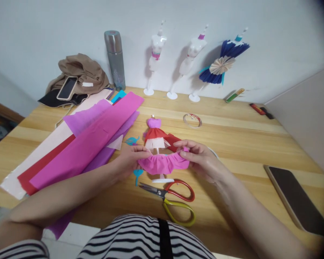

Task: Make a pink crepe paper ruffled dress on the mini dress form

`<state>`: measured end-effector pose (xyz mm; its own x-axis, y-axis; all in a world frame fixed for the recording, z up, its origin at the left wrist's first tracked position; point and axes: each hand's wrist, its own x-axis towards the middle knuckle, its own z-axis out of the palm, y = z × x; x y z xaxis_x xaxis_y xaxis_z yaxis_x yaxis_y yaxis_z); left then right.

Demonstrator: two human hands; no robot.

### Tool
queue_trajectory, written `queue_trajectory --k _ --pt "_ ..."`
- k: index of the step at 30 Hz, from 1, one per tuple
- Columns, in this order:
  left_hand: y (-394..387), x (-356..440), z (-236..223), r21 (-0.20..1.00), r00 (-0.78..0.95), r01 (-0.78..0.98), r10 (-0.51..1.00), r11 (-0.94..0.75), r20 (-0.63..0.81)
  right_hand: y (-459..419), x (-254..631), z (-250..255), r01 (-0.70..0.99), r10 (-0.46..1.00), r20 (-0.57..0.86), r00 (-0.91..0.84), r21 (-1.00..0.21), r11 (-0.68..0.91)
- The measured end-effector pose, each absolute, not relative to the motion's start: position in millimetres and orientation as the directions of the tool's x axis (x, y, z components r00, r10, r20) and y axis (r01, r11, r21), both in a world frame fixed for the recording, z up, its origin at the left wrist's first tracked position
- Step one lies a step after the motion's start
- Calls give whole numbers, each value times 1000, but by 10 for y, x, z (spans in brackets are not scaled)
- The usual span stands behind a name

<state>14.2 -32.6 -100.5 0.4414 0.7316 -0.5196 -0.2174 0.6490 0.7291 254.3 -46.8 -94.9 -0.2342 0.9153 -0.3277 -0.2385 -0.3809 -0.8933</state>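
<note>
Between my two hands a gathered strip of pink crepe paper (163, 164) is stretched out, its lower edge ruffled. My left hand (131, 158) pinches its left end; my right hand (199, 158) pinches the right end between thumb and fingers. Just beyond the strip is a small mannequin (154, 133) in a purple bodice, a red layer and a pale pink skirt. The strip partly hides its stand, whose white base (163, 180) shows below. Nearer to me lie scissors (162, 193) with one red and one yellow handle, blades apart.
Crepe paper sheets (89, 140) are piled at the left. Behind stand a thermos (115, 61), two bare-looking mannequins (158, 54) and one in a blue paper dress (224, 63). A tape roll (192, 121), a glue stick (234, 95) and a phone (294, 198) lie on the table.
</note>
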Motion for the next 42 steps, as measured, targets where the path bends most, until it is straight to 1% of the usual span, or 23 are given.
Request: queue_trajectory --k 4,6,11,13,15,18,20,22,24,25,26,28,29,30,32,33,34,35,36,37,38,40,42 --pt "-342 147 -950 772 450 -236 770 591 -452 -490 2561 -821 -287 933 -288 -218 -894 -343" --pt "-342 148 -910 789 457 -272 795 551 -398 -476 2563 -756 -280 947 -260 -187 -910 -305" --pt "-348 139 -809 765 548 -361 785 534 -290 -442 2532 -645 -263 973 -194 -125 -939 -221" --pt "-353 121 -813 776 584 -332 763 536 -276 -448 2510 -622 -259 977 -171 -124 -945 -199" --pt "-354 95 -842 809 620 -267 736 524 -272 -459 2489 -608 -249 980 -151 -126 -952 -179" --pt "-354 61 -874 866 703 -178 676 468 -221 -464 2465 -599 -237 984 -127 -124 -959 -154" --pt "-353 49 -859 884 783 -142 597 445 -175 -454 2451 -601 -230 984 -124 -127 -961 -151" --pt "-339 35 -812 898 876 -75 459 434 -149 -438 2441 -609 -231 984 -122 -128 -961 -149" --pt "-288 -5 -738 924 941 11 309 383 -140 -423 2437 -619 -235 986 -114 -125 -962 -141" --pt "-241 -44 -691 940 960 52 242 336 -140 -418 2438 -623 -232 987 -104 -124 -964 -131" --pt "-179 -98 -635 960 967 81 212 268 -141 -415 2442 -625 -221 988 -89 -127 -968 -116" --pt "-21 -247 -498 970 975 223 -35 94 -220 -416 2456 -619 -175 989 -45 -142 -982 -70" --pt "63 -330 -417 964 956 265 -137 9 -261 -418 2463 -609 -142 988 -19 -156 -989 -42" --pt "142 -405 -331 960 943 279 -181 -35 -281 -420 2468 -595 -108 984 5 -176 -994 -14" --pt "255 -491 -163 969 959 245 -138 -29 -246 -422 2466 -557 -45 972 29 -234 -999 19" --pt "281 -485 -92 980 978 201 -50 -3 -201 -420 2457 -536 -19 964 30 -265 -999 25" --pt "288 -441 -38 991 973 136 187 -6 -133 -415 2441 -516 1 956 26 -291 -1000 28" --pt "278 -362 -4 993 906 114 413 -37 -89 -408 2421 -497 15 950 24 -311 -999 30" --pt "257 -256 10 987 824 144 561 -70 -80 -398 2398 -480 23 946 28 -322 -999 37" --pt "234 -133 3 979 751 188 654 -81 -90 -387 2375 -468 29 946 43 -322 -998 55" --pt "212 -4 -19 975 720 212 685 -69 -108 -375 2355 -459 35 947 66 -314 -996 81" --pt "188 226 -88 977 739 212 656 -4 -157 -353 2333 -451 58 949 129 -287 -987 151" --pt "190 380 -161 981 746 193 649 7 -151 -337 2340 -453 100 944 182 -274 -971 216"
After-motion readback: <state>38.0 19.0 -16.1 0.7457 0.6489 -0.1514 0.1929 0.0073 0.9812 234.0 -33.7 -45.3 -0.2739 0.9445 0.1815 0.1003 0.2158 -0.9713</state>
